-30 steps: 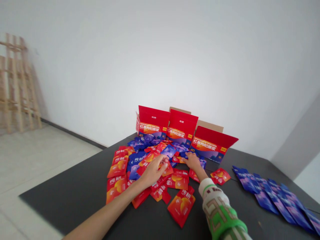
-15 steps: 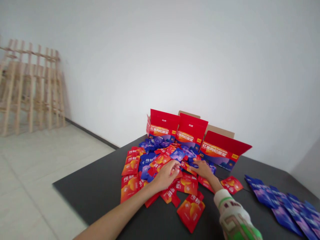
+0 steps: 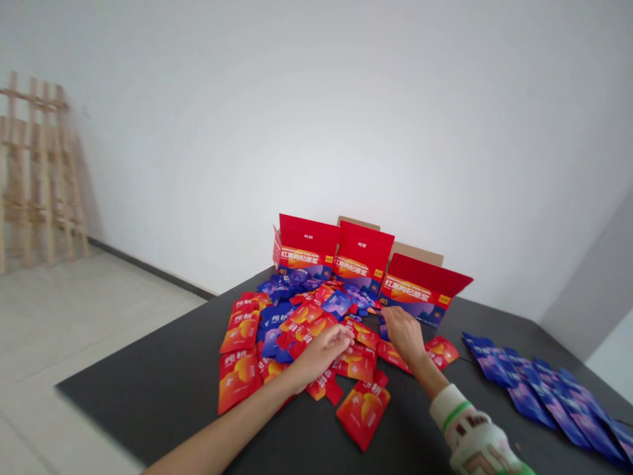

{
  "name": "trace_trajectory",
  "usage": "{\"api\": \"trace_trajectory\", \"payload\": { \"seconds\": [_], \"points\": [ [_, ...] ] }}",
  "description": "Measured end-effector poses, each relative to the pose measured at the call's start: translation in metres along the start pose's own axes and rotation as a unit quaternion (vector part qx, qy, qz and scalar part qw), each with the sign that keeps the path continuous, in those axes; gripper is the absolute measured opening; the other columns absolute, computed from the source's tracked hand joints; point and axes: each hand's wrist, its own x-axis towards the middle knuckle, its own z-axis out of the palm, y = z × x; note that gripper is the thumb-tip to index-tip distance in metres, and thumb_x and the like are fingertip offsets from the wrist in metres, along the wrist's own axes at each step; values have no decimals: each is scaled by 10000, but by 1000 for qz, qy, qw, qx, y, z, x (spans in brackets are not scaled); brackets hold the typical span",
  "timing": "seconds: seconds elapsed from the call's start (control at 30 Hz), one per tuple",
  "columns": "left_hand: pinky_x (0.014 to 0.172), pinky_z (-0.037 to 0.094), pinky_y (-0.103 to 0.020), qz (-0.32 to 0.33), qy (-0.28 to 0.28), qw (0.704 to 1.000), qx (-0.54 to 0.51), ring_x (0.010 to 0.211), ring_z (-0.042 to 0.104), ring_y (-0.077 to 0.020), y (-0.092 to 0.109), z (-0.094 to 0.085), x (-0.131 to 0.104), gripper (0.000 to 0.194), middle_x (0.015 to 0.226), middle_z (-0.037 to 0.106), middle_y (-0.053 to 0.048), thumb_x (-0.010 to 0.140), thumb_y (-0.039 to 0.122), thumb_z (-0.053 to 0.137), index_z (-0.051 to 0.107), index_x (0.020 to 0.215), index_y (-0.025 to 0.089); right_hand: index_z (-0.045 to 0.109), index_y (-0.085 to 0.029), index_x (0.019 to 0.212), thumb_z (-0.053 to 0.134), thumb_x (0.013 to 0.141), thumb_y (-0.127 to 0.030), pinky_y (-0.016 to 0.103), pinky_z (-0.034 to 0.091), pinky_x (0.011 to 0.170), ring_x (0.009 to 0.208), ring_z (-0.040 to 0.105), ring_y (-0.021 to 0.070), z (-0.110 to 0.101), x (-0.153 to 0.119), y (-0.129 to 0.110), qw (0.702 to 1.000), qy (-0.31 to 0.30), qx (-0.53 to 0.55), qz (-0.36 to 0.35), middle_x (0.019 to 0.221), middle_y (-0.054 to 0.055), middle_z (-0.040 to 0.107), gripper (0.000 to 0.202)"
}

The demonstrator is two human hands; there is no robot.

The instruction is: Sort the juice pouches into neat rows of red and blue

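Note:
My left hand (image 3: pixel 326 349) is over the red sachets at the near side of a heap. Its fingers are loosely curled together and nothing shows in them. My right hand (image 3: pixel 403 333) is at the heap's right side, fingertips drawn together and pointing down. A blue sachet (image 3: pixel 383 328) shows just beneath those fingers; whether they grip it is hidden. Red sachets (image 3: pixel 241 330) with orange fruit prints and blue-purple sachets (image 3: pixel 337 303) lie mixed in the heap. One red sachet (image 3: pixel 364 409) rests apart, nearer me.
Three red-and-blue cartons (image 3: pixel 309 244) with raised flaps stand behind the heap, near the wall. A fanned row of blue sachets (image 3: pixel 529 382) lies at the right of the dark table (image 3: pixel 163 376). Wooden frames (image 3: pixel 42 171) lean by the wall at far left.
The view has turned slightly to the right. My right hand has shifted right across the heap, its fingers now closer together. My left hand has moved a little right relative to the sachets.

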Motion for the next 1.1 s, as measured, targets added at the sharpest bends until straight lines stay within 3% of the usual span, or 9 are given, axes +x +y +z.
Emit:
{"api": "trace_trajectory", "payload": {
  "seconds": [0.1, 0.2, 0.33, 0.43, 0.57, 0.7, 0.77, 0.9, 1.1],
  "points": [
    [909, 518, -469, -77, -71, 985, -139, 1118, 640, -294, 10, 8, -3, 597, 1177, 659, -180, 931, 668, 314, 561, 1118, 157, 660, -148, 1083, 387, 985, -164, 364, 486, 928, 1065, 633, 243, -24, -21, -10, 989, 133, 24, -66, 1084, 127, 713, 291],
    [931, 510, -455, -171, -136, 916, -337, 1119, 644, -301, 22, 19, -5, 655, 1149, 672, -211, 904, 697, 363, 588, 1087, 109, 641, -165, 1164, 464, 951, -129, 362, 501, 950, 1120, 628, 230, -36, -54, -38, 955, 222, 67, -187, 1122, 106, 720, 279],
    [777, 554, -322, -178, -40, 916, -357, 806, 710, -217, 26, 35, -8, 337, 853, 727, -108, 857, 444, 660, 655, 915, 113, 611, -175, 1239, 516, 932, -126, 364, 521, 932, 1095, 652, 217, -46, -90, -75, 937, 221, 105, -250, 1105, 91, 736, 325],
    [720, 528, -241, -166, 13, 923, -346, 760, 683, -167, 25, 44, -12, 253, 827, 725, -43, 791, 340, 756, 671, 928, 145, 629, -167, 1193, 605, 903, -201, 360, 527, 908, 1022, 673, 211, -57, -102, -87, 936, 203, 152, -246, 1070, 88, 744, 293],
    [706, 483, -221, -82, 82, 972, -202, 801, 638, -168, 29, 51, -18, 210, 839, 712, -11, 830, 354, 711, 692, 913, 161, 632, -205, 1063, 669, 860, -279, 334, 536, 815, 922, 653, 198, -70, -108, -91, 927, 154, 298, -169, 967, 59, 729, 219],
    [692, 462, -252, 11, 68, 997, -40, 761, 606, -184, 35, 57, -27, 241, 799, 693, -9, 900, 382, 608, 679, 853, 157, 546, -210, 999, 654, 855, -232, 294, 502, 714, 750, 581, 148, -68, -107, -92, 890, 230, 382, 101, 858, 23, 622, 181],
    [692, 460, -255, 35, 64, 997, -16, 759, 604, -186, 35, 59, -29, 261, 801, 694, -14, 922, 380, 572, 681, 849, 154, 521, -206, 1040, 680, 837, -295, 283, 491, 683, 724, 551, 138, -66, -103, -91, 850, 213, 446, 183, 886, 20, 596, 273],
    [709, 473, -258, 49, 38, 998, -13, 778, 612, -192, 33, 60, -28, 255, 798, 699, -20, 908, 362, 585, 697, 826, 148, 582, -180, 918, 579, 909, -382, 236, 439, 603, 662, 494, 111, -66, -98, -91, 774, 96, 600, 176, 796, 1, 573, 202],
    [725, 497, -264, 11, 62, 997, -40, 793, 626, -186, 33, 60, -27, 212, 836, 696, -14, 878, 363, 620, 681, 893, 160, 595, -165, 802, 606, 898, -372, 217, 379, 573, 620, 420, 89, -71, -102, -95, 708, 18, 693, 135, 706, -27, 508, 229]
  ]
}}
